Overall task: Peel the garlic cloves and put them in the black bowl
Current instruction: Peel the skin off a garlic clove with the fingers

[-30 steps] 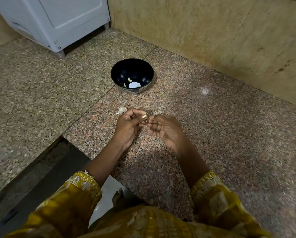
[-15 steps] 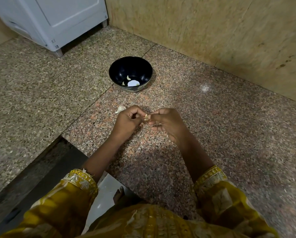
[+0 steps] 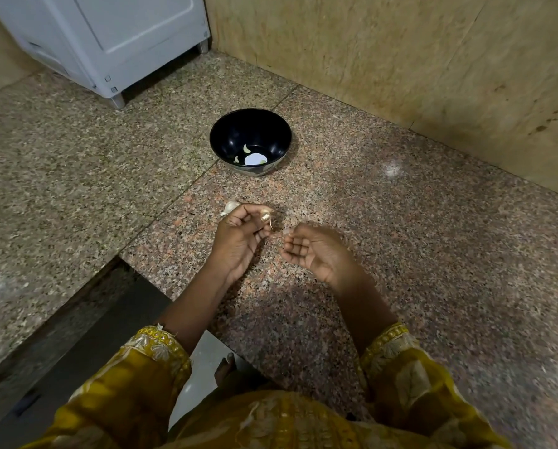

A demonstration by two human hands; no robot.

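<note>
Pinches a garlic clove (image 3: 265, 217) at the fingertips of the left hand (image 3: 238, 244). Holds the right hand (image 3: 316, 251) just beside it, blurred, palm up, fingers loosely curled round nothing visible. Beyond both hands on the granite floor (image 3: 400, 254): black bowl (image 3: 271, 124) with peeled cloves (image 3: 246, 148) inside. Just past the left hand: an unpeeled clove (image 3: 229, 207).

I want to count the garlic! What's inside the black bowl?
The black bowl holds at least two pale cloves beside a bright white patch on its bottom. Its near wall hides anything tucked against it.
</note>
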